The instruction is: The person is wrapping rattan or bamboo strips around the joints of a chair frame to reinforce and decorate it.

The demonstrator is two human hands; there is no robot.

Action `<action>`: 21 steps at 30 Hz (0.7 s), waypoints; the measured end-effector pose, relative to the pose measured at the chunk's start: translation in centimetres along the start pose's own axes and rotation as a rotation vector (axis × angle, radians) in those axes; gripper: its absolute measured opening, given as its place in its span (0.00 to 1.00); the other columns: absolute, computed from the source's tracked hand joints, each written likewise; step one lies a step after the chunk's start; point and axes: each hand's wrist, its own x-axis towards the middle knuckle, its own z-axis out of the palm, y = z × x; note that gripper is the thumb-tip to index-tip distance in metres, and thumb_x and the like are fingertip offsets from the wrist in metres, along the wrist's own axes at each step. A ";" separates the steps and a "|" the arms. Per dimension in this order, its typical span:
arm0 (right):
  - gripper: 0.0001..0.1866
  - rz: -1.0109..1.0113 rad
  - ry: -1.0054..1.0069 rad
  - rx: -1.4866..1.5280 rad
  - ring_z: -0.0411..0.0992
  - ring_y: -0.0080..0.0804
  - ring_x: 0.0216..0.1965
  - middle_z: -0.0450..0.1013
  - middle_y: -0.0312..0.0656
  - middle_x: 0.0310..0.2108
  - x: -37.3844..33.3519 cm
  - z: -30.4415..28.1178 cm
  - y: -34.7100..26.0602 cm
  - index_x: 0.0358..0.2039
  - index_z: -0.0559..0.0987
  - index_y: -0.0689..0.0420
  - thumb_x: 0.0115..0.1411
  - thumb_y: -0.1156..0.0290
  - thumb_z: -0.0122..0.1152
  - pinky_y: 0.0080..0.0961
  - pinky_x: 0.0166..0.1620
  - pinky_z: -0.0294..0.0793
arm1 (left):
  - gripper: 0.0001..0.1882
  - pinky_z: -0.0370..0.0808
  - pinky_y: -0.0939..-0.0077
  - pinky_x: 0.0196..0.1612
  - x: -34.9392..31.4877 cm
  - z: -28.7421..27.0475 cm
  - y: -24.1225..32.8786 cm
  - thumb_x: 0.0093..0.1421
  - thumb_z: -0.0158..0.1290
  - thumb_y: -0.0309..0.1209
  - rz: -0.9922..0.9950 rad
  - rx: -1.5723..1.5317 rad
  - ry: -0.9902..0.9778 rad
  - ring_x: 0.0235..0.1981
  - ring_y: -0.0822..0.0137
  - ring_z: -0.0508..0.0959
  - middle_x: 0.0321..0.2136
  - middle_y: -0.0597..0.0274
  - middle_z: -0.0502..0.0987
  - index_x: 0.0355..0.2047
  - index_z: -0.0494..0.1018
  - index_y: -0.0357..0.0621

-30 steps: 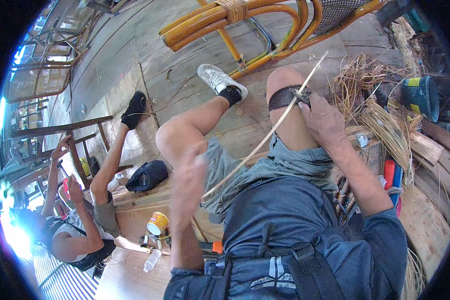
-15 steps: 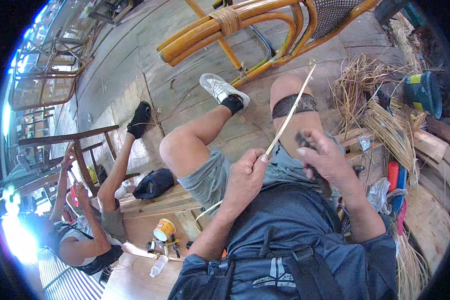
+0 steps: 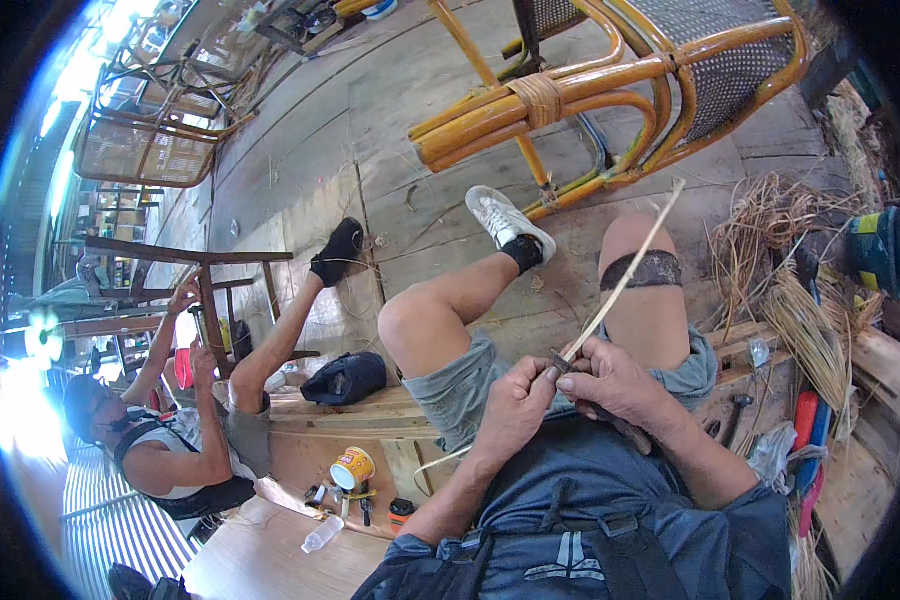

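I sit with my knees up and both hands together over my lap. A long pale rattan strip point(image 3: 625, 275) runs from my hands up past my right knee toward the chair. My left hand point(image 3: 515, 398) pinches the strip near its lower part. My right hand point(image 3: 610, 378) grips a dark-handled knife point(image 3: 610, 415), its blade laid against the strip right beside my left thumb. The strip's tail curls out below my left forearm.
A rattan chair point(image 3: 610, 90) lies ahead on the concrete floor. Bundles of rattan strands point(image 3: 800, 300) and hand tools point(image 3: 805, 440) lie at my right. Another person point(image 3: 200, 440) sits to my left working on a wooden frame point(image 3: 205, 285). A black bag point(image 3: 345, 378), a cup and a bottle lie between us.
My left hand has slid up the strip from low beside my hip to meet my right hand. The strip has been drawn down through my hands, and it stands steeper.
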 end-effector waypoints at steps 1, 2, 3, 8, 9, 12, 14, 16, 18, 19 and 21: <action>0.16 -0.008 -0.002 -0.001 0.65 0.15 0.19 0.70 0.35 0.26 0.1 -0.1 0.1 0.43 0.67 0.63 0.59 0.70 0.59 0.13 0.20 0.64 | 0.09 0.68 0.81 0.29 0.0 0.2 -0.1 0.64 0.47 0.30 0.097 0.016 0.024 0.25 0.77 0.68 0.23 0.67 0.72 0.36 0.71 0.36; 0.15 -0.003 -0.006 0.001 0.65 0.15 0.19 0.70 0.35 0.26 0.1 -0.1 0.1 0.42 0.67 0.63 0.59 0.70 0.59 0.13 0.20 0.64 | 0.09 0.68 0.80 0.30 0.0 0.3 -0.2 0.64 0.47 0.30 0.158 0.038 0.052 0.26 0.76 0.69 0.23 0.66 0.72 0.36 0.71 0.36; 0.15 -0.022 0.006 0.024 0.65 0.15 0.19 0.70 0.35 0.27 0.1 -0.2 0.1 0.42 0.67 0.63 0.59 0.70 0.59 0.13 0.20 0.64 | 0.09 0.69 0.79 0.32 -0.1 0.5 -0.3 0.64 0.47 0.30 0.216 0.059 0.076 0.26 0.75 0.70 0.24 0.64 0.73 0.37 0.71 0.36; 0.15 0.001 0.007 0.182 0.65 0.16 0.20 0.70 0.34 0.27 -0.4 -0.1 0.7 0.41 0.68 0.64 0.58 0.70 0.61 0.13 0.22 0.64 | 0.09 0.72 0.76 0.36 -2.1 0.0 -0.3 0.62 0.49 0.29 0.142 0.249 0.070 0.29 0.70 0.74 0.27 0.59 0.76 0.38 0.72 0.36; 0.15 0.000 0.014 0.162 0.65 0.16 0.20 0.70 0.34 0.26 -0.5 -0.1 0.9 0.41 0.68 0.64 0.58 0.70 0.61 0.13 0.22 0.64 | 0.09 0.72 0.76 0.36 -2.5 -0.3 -0.2 0.62 0.49 0.29 0.146 0.268 0.073 0.29 0.70 0.75 0.26 0.58 0.76 0.38 0.72 0.36; 0.16 0.012 -0.050 0.141 0.65 0.16 0.20 0.70 0.34 0.25 -0.6 0.2 1.8 0.42 0.68 0.64 0.58 0.70 0.61 0.13 0.22 0.64 | 0.09 0.72 0.75 0.35 -3.7 -0.9 0.0 0.61 0.49 0.29 0.118 0.308 0.076 0.29 0.71 0.74 0.26 0.56 0.76 0.38 0.72 0.37; 0.17 0.034 -0.044 0.161 0.64 0.16 0.21 0.70 0.33 0.25 -0.6 0.5 2.4 0.42 0.68 0.64 0.58 0.70 0.62 0.13 0.22 0.63 | 0.09 0.71 0.77 0.34 -4.3 -1.1 0.0 0.62 0.49 0.29 0.140 0.331 0.091 0.28 0.74 0.73 0.25 0.58 0.76 0.38 0.72 0.37; 0.17 0.056 -0.035 0.164 0.64 0.16 0.21 0.69 0.33 0.25 -0.5 0.9 2.8 0.42 0.68 0.63 0.57 0.69 0.63 0.13 0.21 0.63 | 0.08 0.72 0.72 0.31 -4.8 -1.1 0.0 0.61 0.49 0.28 0.080 0.341 0.099 0.26 0.63 0.77 0.25 0.51 0.76 0.39 0.72 0.38; 0.18 0.088 -0.017 0.138 0.64 0.16 0.21 0.69 0.33 0.24 -0.5 1.1 3.0 0.42 0.68 0.63 0.57 0.69 0.63 0.13 0.21 0.63 | 0.08 0.73 0.69 0.30 -5.1 -1.1 0.0 0.61 0.49 0.29 0.040 0.349 0.105 0.26 0.55 0.79 0.26 0.48 0.76 0.38 0.72 0.38; 0.18 0.089 -0.037 0.147 0.64 0.16 0.21 0.69 0.33 0.24 -0.5 1.1 3.0 0.43 0.68 0.63 0.57 0.70 0.63 0.13 0.21 0.63 | 0.08 0.73 0.69 0.31 -5.3 -1.1 0.0 0.61 0.49 0.29 0.045 0.352 0.105 0.26 0.55 0.79 0.26 0.48 0.76 0.38 0.72 0.38; 0.18 0.082 -0.061 0.155 0.64 0.16 0.21 0.69 0.34 0.24 -0.6 0.9 2.8 0.43 0.68 0.64 0.57 0.70 0.63 0.13 0.22 0.64 | 0.08 0.73 0.69 0.31 -5.7 -1.0 0.2 0.61 0.49 0.29 0.020 0.364 0.106 0.26 0.56 0.78 0.25 0.48 0.75 0.38 0.72 0.38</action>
